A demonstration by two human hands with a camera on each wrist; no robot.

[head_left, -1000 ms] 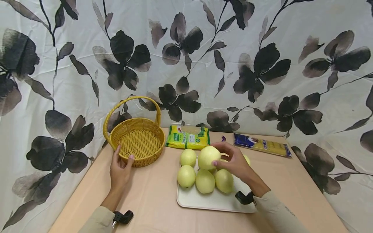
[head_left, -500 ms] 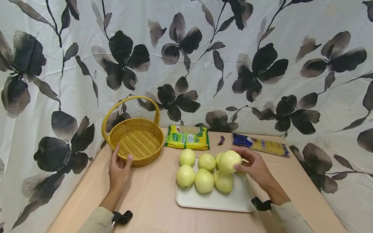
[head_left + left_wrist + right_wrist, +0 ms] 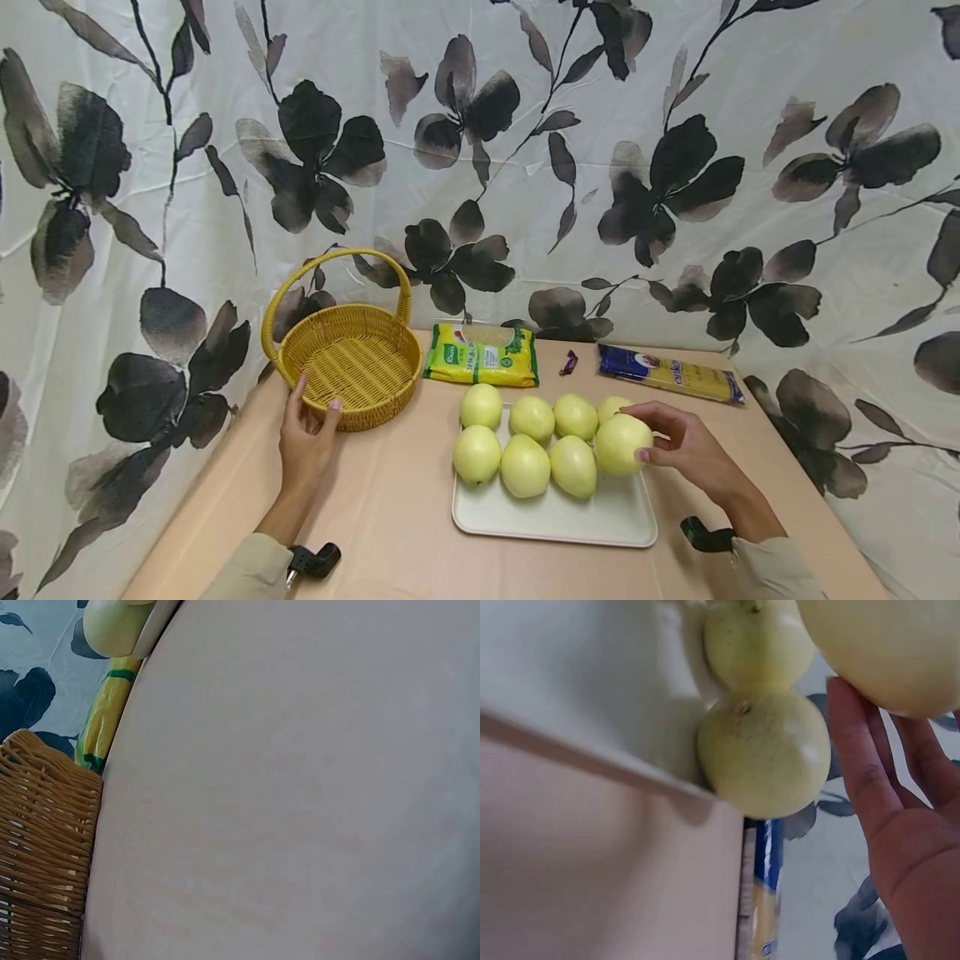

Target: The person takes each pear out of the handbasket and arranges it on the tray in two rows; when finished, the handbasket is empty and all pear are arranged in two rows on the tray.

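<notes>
My right hand (image 3: 693, 454) grips a pale yellow-green pear (image 3: 619, 446) between thumb and fingers, at the right side of a white tray (image 3: 555, 518). Several similar pears (image 3: 525, 467) lie on the tray in two rows, one partly hidden behind the held pear. The right wrist view shows the fingers (image 3: 855, 742) against the held pear's underside, beside two tray pears. My left hand (image 3: 307, 442) touches the near left wall of a yellow wicker basket (image 3: 352, 367), thumb and forefinger spread and fairly straight. Nothing lies in the basket, and its handle arches up behind.
Behind the tray lie a yellow-green food packet (image 3: 482, 356), a small purple wrapped sweet (image 3: 570, 362) and a blue and yellow pasta packet (image 3: 671, 375). A white flower-print cloth (image 3: 540, 183) hangs along the back edge of the peach-coloured table (image 3: 405, 517).
My right hand has carried the pear rightward across the tray and lowered it to the right end, uncovering the pears behind. The left hand and basket stay put.
</notes>
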